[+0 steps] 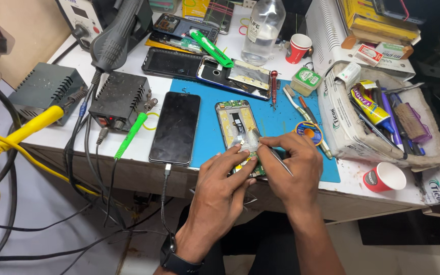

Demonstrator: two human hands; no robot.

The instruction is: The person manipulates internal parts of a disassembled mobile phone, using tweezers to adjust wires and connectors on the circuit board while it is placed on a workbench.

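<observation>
We pinch slim metal tweezers [276,159] in our right hand [291,170], tips at the opened phone's [239,133] lower end. Our left hand [220,191] grips that end with curled fingers. The phone lies on the blue mat [281,122], right of a black phone [175,127].

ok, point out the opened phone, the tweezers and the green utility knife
opened phone [236,122]: head view, on the exposed mid-frame above the fingers.
tweezers [277,159]: head view, on the metal shaft in the right hand.
green utility knife [211,48]: head view, on the middle of its green handle.

Single head view — steeply down, close over the cluttered workbench [128,147].
</observation>
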